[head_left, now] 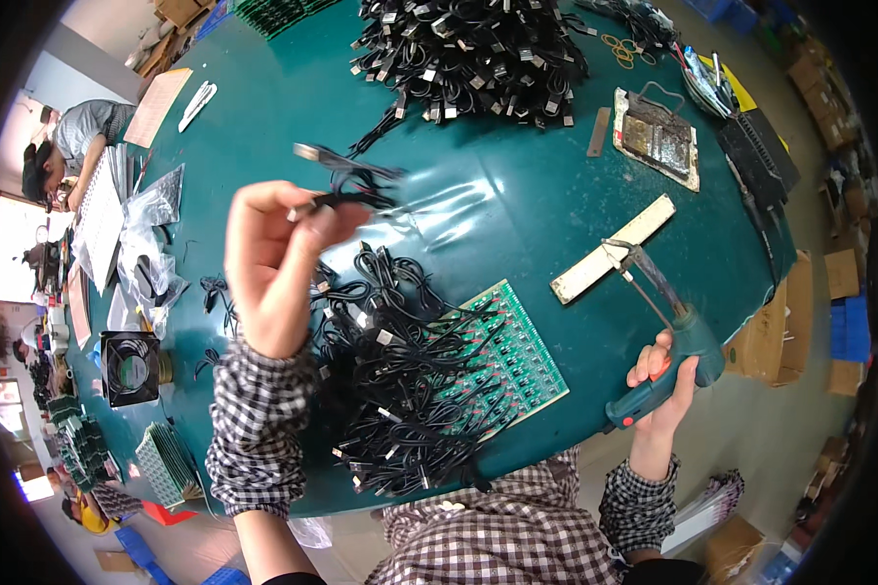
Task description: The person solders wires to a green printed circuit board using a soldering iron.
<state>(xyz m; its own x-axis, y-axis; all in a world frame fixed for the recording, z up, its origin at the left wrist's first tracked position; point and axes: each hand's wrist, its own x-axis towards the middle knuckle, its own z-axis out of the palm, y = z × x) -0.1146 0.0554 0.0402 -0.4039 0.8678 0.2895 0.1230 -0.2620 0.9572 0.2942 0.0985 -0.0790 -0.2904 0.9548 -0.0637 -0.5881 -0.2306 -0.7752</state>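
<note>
Raised over the green table, my left hand (278, 258) is closed on a black USB cable (346, 183) coiled into a small bundle, its metal plug sticking out to the left. My right hand (665, 390) grips the handle of a dark green soldering gun (695, 343). The gun's metal tip hangs over or on a narrow whitish bar (634, 237); I cannot tell whether they touch. Between my hands lies a green circuit board panel (529, 375) with many small boards. Black USB cables (385, 366) heap over its left part, several with thin wire ends on the boards.
At the far side rises a large pile of coiled USB cables (468, 63). A worn metal tray with a handle (658, 138) sits far right, near a flat metal strip (599, 133). Leftward are a small fan (131, 370), plastic bags (146, 249) and another person (93, 127).
</note>
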